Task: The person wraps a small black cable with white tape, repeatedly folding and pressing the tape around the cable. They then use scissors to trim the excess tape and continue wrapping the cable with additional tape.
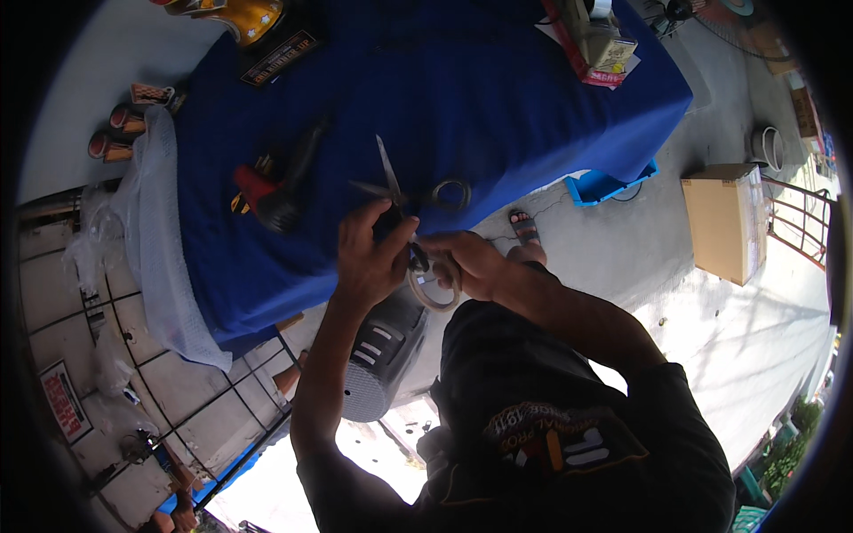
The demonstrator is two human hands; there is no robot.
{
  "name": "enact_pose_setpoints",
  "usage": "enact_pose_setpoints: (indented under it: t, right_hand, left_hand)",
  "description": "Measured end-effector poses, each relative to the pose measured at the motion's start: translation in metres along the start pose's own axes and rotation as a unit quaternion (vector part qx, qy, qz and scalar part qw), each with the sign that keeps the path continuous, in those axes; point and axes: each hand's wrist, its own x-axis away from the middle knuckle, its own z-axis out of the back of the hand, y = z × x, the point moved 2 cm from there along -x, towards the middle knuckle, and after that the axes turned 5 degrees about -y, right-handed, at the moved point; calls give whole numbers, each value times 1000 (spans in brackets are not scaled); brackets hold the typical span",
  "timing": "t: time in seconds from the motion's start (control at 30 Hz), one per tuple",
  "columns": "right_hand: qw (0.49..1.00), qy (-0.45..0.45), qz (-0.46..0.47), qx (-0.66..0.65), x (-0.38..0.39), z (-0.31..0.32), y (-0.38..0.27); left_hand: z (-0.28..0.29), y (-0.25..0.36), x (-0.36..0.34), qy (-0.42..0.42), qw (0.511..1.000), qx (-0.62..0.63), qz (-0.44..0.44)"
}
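Note:
Pinched between the thumb and fingers of my left hand (366, 258) is a pair of scissors (388, 167), blades spread apart and pointing away from me over a blue cloth. My right hand (471, 259) closes around a pale ring (435, 302) that resembles a roll of tape, just below the scissors. A small black part (418, 258) shows between the two hands; I cannot tell what it belongs to. Beyond my right hand a dark ring-shaped roll (451, 194) lies on the cloth. To the left rests a red and black power tool (265, 195).
The blue-covered table (426, 98) carries a yellow trophy-like object (244, 19) and several small boxes (604, 49). Bubble wrap (160, 240) hangs at its left end. A dark plastic stool (386, 351), blue bin (609, 185) and cardboard box (724, 222) stand on the floor.

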Motion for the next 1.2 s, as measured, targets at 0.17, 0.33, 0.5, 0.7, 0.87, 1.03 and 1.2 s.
enact_pose_setpoints:
  t: [0.17, 0.33, 0.5, 0.7, 0.87, 1.03, 1.2]
  right_hand:
    - [1000, 10, 5, 7, 2, -3, -2]
    - [999, 36, -19, 21, 6, -7, -6]
    - [996, 58, -60, 39, 8, -8, -13]
    - [993, 28, -101, 63, 18, 1, -23]
    - [986, -19, -147, 82, 36, 15, -22]
    - [986, -66, -124, 88, 34, 24, -13]
    - [990, -81, -90, 76, 27, 31, -11]
  left_hand:
    - [-5, 0, -3, 4, 999, 43, -33]
    - [-2, -2, -12, -35, 997, 47, -46]
    - [6, 1, -26, -81, 995, 31, -50]
    - [14, 5, -35, -103, 993, 3, -58]
    - [10, 7, -33, -76, 996, 5, -53]
    - [8, 8, -34, -99, 995, 6, -19]
    - [8, 11, -36, -96, 995, 3, -1]
